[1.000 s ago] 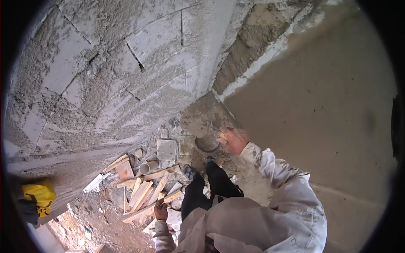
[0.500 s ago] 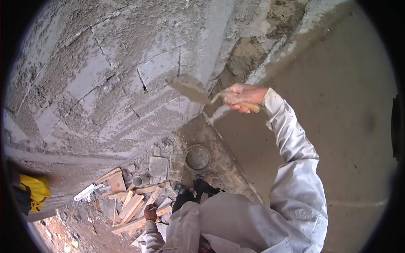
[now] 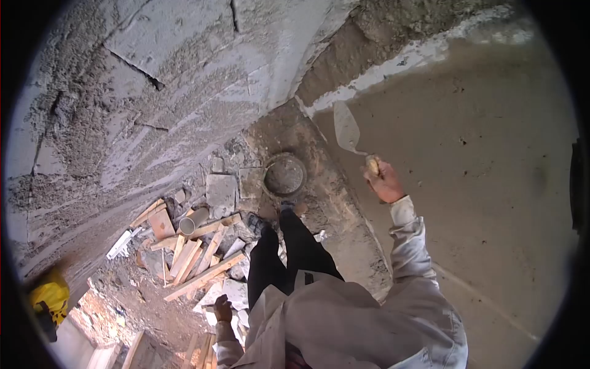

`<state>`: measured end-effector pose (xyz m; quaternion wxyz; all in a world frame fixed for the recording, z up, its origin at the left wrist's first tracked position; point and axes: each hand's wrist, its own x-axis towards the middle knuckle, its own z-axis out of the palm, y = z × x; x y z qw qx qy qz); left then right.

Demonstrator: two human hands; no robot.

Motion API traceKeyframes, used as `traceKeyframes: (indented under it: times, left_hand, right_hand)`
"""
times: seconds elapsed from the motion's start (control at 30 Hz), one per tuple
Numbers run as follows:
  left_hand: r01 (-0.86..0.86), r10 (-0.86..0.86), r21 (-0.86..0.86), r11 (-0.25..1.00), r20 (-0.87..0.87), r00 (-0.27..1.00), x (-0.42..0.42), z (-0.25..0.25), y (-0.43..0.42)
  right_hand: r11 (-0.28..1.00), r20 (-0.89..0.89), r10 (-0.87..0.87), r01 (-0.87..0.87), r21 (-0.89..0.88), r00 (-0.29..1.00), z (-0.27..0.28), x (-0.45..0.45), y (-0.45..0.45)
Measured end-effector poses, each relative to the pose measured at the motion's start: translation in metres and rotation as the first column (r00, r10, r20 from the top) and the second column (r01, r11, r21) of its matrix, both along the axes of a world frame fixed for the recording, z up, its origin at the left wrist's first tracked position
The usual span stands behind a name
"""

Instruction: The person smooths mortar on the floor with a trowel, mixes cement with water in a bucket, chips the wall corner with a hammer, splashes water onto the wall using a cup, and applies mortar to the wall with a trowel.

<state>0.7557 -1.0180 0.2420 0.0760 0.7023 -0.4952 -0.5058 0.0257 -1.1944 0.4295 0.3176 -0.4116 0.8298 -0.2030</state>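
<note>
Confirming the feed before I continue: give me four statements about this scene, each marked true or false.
1. The right hand grips a leaf-shaped metal trowel. True.
2. The left hand holds the round grey bucket. False: it stands on the dusty brown ground, apart from both hands.
3. A short grey tubular pipe lies beside pale wooden strips. True.
4. The trowel is dipped in the bucket. False: it is outside, seen in front of the smooth brown wall.
</note>
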Motion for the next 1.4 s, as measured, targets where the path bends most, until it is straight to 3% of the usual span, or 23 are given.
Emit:
traceKeyframes:
  times: [0.03,0.07,0.1,0.17,0.2,0.27,0.37,0.43,0.5,0.6,0.7,0.8,0.9,1.07,1.17,1.2,1.27,1.3,1.37,1.4]
  left_hand:
    - [-0.090,0.067,0.223,0.971,0.108,0.992,-0.048,0.056,-0.042]
    - [-0.241,0.245,0.225,0.944,0.009,0.969,-0.061,0.065,-0.047]
    - [-0.389,0.417,0.226,0.893,-0.092,0.904,-0.069,0.067,-0.047]
    - [-0.378,0.416,0.258,0.889,-0.112,0.902,-0.097,0.083,-0.060]
    - [-0.440,0.479,0.305,0.845,-0.064,0.876,-0.114,0.091,-0.064]
    - [-0.410,0.426,0.354,0.841,0.034,0.904,-0.127,0.081,-0.051]
    - [-0.438,0.404,0.460,0.772,0.177,0.898,-0.122,0.056,0.000]
    - [-0.505,0.435,0.522,0.687,0.261,0.862,-0.118,0.045,0.034]
    - [-0.521,0.422,0.545,0.657,0.307,0.853,-0.116,0.041,0.059]
    - [-0.469,0.362,0.598,0.650,0.300,0.883,-0.112,0.040,0.071]
    - [-0.454,0.341,0.613,0.647,0.299,0.891,-0.103,0.037,0.060]
    - [-0.424,0.344,0.527,0.737,0.247,0.906,-0.088,0.037,0.042]
    - [-0.427,0.371,0.426,0.798,0.211,0.904,-0.102,0.051,0.002]
    - [-0.364,0.402,0.347,0.864,-0.043,0.914,-0.069,0.055,-0.001]
    - [-0.119,0.137,0.213,0.970,-0.071,0.988,-0.050,0.059,-0.012]
    - [-0.124,0.137,0.117,0.985,-0.112,0.984,-0.045,0.057,-0.013]
    - [-0.094,0.099,0.069,0.993,-0.065,0.993,-0.036,0.052,-0.028]
    - [-0.085,0.087,0.039,0.996,-0.064,0.994,-0.037,0.049,-0.037]
    - [-0.054,0.046,-0.076,0.996,-0.096,0.994,-0.027,0.020,-0.051]
    - [-0.090,0.076,-0.084,0.992,-0.157,0.985,-0.013,-0.011,-0.056]
  right_hand:
    - [0.985,-0.332,0.171,-0.153,0.081,0.928,-0.102,0.005,0.023]
    - [0.951,-0.495,0.309,-0.276,0.142,0.812,-0.158,0.032,0.033]
    - [0.927,-0.392,0.334,-0.225,0.299,0.857,-0.203,0.051,0.038]
    - [0.785,-0.210,0.336,-0.149,0.601,0.918,-0.290,0.069,0.046]
    - [0.769,-0.249,0.362,-0.138,0.624,0.898,-0.336,0.071,0.052]
    - [0.748,-0.337,0.411,-0.102,0.656,0.847,-0.427,0.070,0.066]
    - [0.761,-0.391,0.417,-0.080,0.644,0.821,-0.543,0.081,0.072]
    - [0.785,-0.323,0.411,-0.151,0.601,0.852,-0.599,0.101,0.058]
    - [0.763,-0.133,0.372,-0.221,0.608,0.919,-0.643,0.132,0.037]
    - [0.811,-0.036,0.423,-0.360,0.462,0.905,-0.664,0.151,0.025]
    - [0.958,-0.005,0.241,-0.237,0.161,0.971,-0.732,0.161,0.070]
    - [0.951,0.013,0.256,-0.254,0.174,0.967,-0.611,0.141,0.051]
    - [0.915,-0.013,0.298,-0.282,0.289,0.954,-0.529,0.130,0.052]
    - [0.937,-0.105,0.292,-0.262,0.231,0.951,-0.359,0.119,0.048]
    - [0.937,-0.109,0.282,-0.249,0.245,0.953,-0.231,0.116,0.034]
    - [0.937,-0.103,0.276,-0.244,0.251,0.956,-0.190,0.118,0.029]
    - [0.961,-0.174,0.276,-0.271,0.053,0.945,-0.117,0.122,0.028]
    - [0.945,-0.187,0.326,-0.319,0.067,0.927,-0.070,0.121,0.017]
    - [0.906,-0.207,0.422,-0.405,0.121,0.883,0.045,0.132,-0.004]
    - [0.871,-0.287,0.475,-0.491,0.015,0.832,0.088,0.133,-0.012]
